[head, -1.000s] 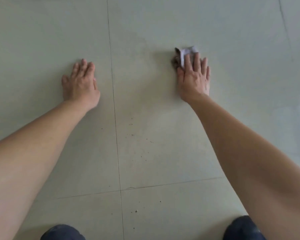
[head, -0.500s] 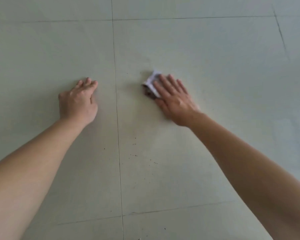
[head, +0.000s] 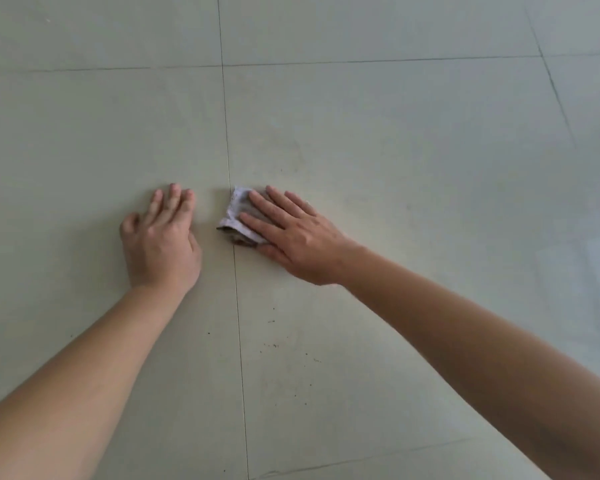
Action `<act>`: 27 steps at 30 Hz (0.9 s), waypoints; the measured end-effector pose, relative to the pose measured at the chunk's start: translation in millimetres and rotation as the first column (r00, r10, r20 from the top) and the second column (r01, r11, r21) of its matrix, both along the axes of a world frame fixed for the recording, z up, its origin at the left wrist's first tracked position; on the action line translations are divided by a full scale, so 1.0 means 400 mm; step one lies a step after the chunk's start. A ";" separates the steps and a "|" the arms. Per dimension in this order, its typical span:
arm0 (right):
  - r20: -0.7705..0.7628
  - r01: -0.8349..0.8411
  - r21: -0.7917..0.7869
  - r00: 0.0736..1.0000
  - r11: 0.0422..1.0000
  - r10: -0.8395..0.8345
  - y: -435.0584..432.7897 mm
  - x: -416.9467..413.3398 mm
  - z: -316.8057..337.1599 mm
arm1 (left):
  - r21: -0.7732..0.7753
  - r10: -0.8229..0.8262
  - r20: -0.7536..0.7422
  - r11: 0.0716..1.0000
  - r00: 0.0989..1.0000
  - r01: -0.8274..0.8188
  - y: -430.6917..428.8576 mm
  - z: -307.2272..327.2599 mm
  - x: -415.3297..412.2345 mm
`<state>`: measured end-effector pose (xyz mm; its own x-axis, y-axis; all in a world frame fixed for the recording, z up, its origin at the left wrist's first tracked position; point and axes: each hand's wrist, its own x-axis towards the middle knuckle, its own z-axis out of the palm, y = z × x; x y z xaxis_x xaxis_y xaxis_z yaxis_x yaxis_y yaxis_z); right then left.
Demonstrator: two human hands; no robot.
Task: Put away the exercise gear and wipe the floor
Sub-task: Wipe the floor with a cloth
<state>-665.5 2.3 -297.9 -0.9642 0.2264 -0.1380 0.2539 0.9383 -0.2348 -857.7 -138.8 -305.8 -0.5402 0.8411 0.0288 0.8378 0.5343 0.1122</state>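
A small folded white cloth [head: 238,216], soiled dark along its near edge, lies on the pale tiled floor [head: 413,174] just right of a grout line. My right hand [head: 291,233] presses flat on it with straight fingers pointing up and left. Part of the cloth is hidden under that hand. My left hand [head: 161,237] rests flat on the floor, fingers spread, a short way left of the cloth and not touching it.
Dark crumbs and specks [head: 274,344] are scattered on the tile nearer to me, below my right hand. Grout lines cross the floor, one running between my hands. No exercise gear is in view.
My right hand has slid the cloth leftward and nearer, up to the grout line beside my left hand. The view has shifted too; my knees have dropped out of the bottom.
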 end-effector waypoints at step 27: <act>0.139 0.808 0.024 0.580 0.589 -0.802 0.484 -0.314 0.018 | 0.214 0.096 -0.021 0.973 0.995 -0.089 0.005 -0.040 0.002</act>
<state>-791.2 196.1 -290.6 -0.3628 0.8932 -0.2657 0.9292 0.3255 -0.1748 -856.7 -136.7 -321.8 -0.6114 0.7602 0.2195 0.7907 0.5764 0.2061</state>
